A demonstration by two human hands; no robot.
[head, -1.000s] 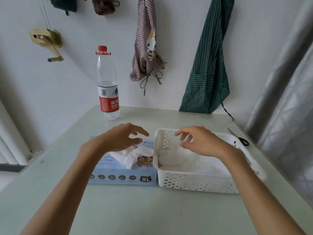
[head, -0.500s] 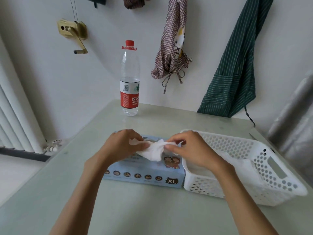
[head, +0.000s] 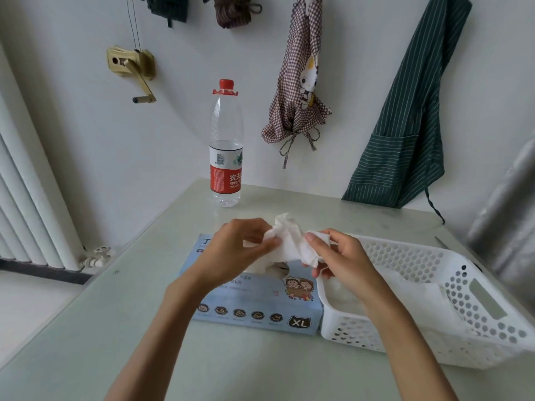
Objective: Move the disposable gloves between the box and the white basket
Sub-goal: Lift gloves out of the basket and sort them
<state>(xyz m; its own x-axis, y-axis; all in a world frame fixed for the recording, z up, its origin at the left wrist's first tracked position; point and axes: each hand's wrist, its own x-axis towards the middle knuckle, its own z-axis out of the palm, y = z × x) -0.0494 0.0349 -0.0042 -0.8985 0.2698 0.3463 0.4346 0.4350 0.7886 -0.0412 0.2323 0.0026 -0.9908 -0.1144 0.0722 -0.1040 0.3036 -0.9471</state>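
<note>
A crumpled white disposable glove (head: 289, 241) is raised above the flat blue glove box (head: 254, 302), which lies on the table. My left hand (head: 240, 250) pinches the glove's left side between thumb and fingers. My right hand (head: 338, 259) pinches its right side, over the left rim of the white perforated basket (head: 451, 287). The basket stands touching the box's right end and holds more thin white gloves (head: 417, 293). My hands and the glove hide the box's opening.
A water bottle with a red cap (head: 225, 146) stands at the table's far edge. Scissors (head: 443, 243) lie partly hidden behind the basket. Aprons (head: 405, 117) hang on the wall; a radiator (head: 26, 204) stands at left. The table (head: 115, 328) extends toward me.
Both hands moved from hovering apart to the box's opening, took hold of a glove and lifted it clear above the box. The camera view shifted left and closer.
</note>
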